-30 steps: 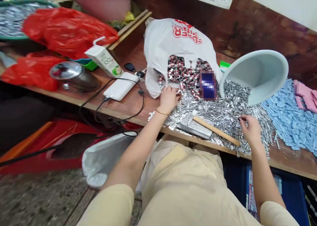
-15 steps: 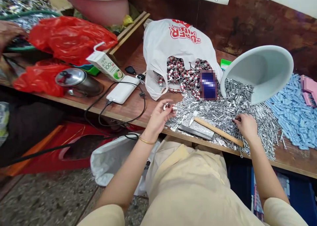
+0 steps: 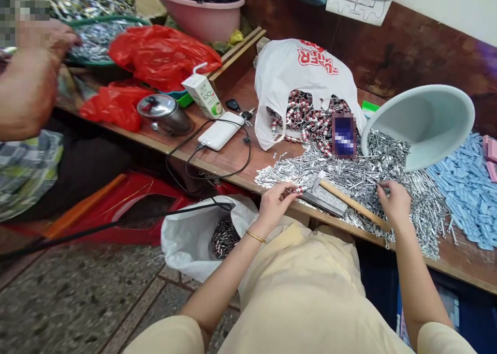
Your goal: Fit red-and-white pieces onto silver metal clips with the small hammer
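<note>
My left hand [image 3: 275,203] pinches a small red-and-silver cylindrical metal part [image 3: 299,190] between thumb and fingertips, just over the table's front edge. Right beside it, a hammer [image 3: 351,201] with a wooden handle lies with its head on a flat metal block [image 3: 328,198]. At the pile of small silver metal pins [image 3: 349,173], my right hand [image 3: 395,203] has thumb and forefinger drawn together. Whatever lies between those fingertips is too small to make out. More red-and-silver parts [image 3: 306,111] spill from a white plastic bag [image 3: 272,74] behind the pile.
A tipped pale bucket [image 3: 438,121] holds more pins; blue plastic pieces [image 3: 462,183] lie to its right. Leftward are a white power bank [image 3: 221,131] with its cable, a drink carton [image 3: 202,95] and a steel mug [image 3: 165,114]. A co-worker's arm [image 3: 29,79] shows far left. Below hangs an open white sack [image 3: 186,240].
The view has turned left. My left hand has come down beside the hammer head with the red-and-silver part. My right hand stays at the pins. The co-worker's arm shows more fully.
</note>
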The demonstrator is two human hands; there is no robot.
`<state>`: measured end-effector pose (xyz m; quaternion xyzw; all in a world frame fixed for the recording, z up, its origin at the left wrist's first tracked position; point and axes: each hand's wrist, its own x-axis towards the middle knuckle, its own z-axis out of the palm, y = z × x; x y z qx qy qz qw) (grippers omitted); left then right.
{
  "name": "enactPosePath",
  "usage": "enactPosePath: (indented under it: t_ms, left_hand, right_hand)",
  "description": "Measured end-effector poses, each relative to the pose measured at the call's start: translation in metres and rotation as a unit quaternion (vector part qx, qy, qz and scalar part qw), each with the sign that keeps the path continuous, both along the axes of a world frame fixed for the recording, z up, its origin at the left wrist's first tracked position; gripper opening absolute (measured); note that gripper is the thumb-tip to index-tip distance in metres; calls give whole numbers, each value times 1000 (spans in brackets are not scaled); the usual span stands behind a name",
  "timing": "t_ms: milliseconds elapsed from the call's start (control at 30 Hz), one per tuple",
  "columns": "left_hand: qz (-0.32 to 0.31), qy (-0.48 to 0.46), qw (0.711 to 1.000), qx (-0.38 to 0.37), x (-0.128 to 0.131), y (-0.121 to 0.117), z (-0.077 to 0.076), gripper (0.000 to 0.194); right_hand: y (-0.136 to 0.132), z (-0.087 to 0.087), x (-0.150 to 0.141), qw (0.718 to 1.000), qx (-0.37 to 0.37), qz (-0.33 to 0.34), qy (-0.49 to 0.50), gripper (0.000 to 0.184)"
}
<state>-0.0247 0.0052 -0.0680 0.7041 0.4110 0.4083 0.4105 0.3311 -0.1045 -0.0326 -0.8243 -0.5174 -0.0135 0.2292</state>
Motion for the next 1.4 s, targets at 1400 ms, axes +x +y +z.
enactPosePath:
  t_ms: [1400]
  left_hand:
    - [3,-30,993,118,-6,5,11,17]
  right_hand:
    - [82,14,-178,901,15,433,-37,34]
